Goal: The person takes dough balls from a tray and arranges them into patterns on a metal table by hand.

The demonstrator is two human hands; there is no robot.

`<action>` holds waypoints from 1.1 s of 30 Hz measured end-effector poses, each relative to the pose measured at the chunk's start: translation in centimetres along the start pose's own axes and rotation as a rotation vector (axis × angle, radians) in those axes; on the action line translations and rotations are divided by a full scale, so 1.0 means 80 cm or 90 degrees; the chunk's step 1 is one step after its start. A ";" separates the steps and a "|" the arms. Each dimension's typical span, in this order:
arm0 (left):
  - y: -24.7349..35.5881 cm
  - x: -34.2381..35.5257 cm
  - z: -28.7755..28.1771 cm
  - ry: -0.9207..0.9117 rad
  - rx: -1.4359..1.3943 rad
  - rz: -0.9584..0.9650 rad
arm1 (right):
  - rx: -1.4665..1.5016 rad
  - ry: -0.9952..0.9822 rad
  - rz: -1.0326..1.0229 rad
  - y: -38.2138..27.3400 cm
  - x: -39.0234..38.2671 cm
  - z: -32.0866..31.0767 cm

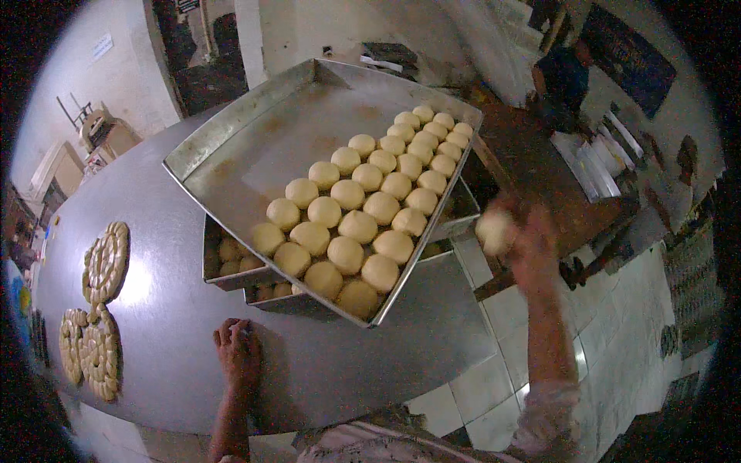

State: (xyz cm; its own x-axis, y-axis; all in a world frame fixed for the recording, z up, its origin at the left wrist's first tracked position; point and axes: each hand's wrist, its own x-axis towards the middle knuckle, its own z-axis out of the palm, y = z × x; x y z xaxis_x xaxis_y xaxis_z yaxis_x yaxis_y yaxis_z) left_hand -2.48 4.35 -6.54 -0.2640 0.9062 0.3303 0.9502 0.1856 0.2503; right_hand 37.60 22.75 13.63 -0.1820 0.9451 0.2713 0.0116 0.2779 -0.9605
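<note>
A dough ball, round and pale, is in my right hand, out past the right side of the trays. The hand is blurred by motion, but its fingers are closed around the ball. My left hand rests on the metal table with its fingers curled in, and I see nothing in it. In front of me a large metal tray lies at an angle, with rows of dough balls filling its right part. Bare metal shows across the tray's left part.
Under the top tray are more trays of dough balls, set crosswise. Braided dough rings lie at the left of the metal table. A wooden table stands at the far right, with a person behind it.
</note>
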 end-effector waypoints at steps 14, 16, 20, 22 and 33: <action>-0.007 0.001 0.028 0.014 0.045 0.007 | -0.623 -0.090 -0.195 -0.009 0.316 0.068; -0.001 0.009 0.020 0.002 0.037 -0.005 | -0.784 -0.200 -0.176 0.004 0.346 0.053; -0.004 0.008 0.013 0.016 -0.018 -0.016 | -0.835 -0.309 -0.100 0.013 0.311 0.066; -0.005 0.008 0.015 0.000 -0.009 -0.013 | -0.879 -0.381 -0.081 0.034 0.332 0.060; 0.024 0.018 -0.008 -0.032 -0.030 -0.064 | -0.928 -0.332 -0.136 0.021 0.326 0.054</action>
State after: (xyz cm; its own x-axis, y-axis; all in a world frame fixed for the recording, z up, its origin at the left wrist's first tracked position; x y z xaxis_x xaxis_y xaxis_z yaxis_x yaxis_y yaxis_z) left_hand -1.11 5.77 -4.97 -0.3483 0.9017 0.2561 0.9101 0.2599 0.3227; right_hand 28.65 47.12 18.80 -0.6090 0.7920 0.0436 0.7928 0.6063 0.0617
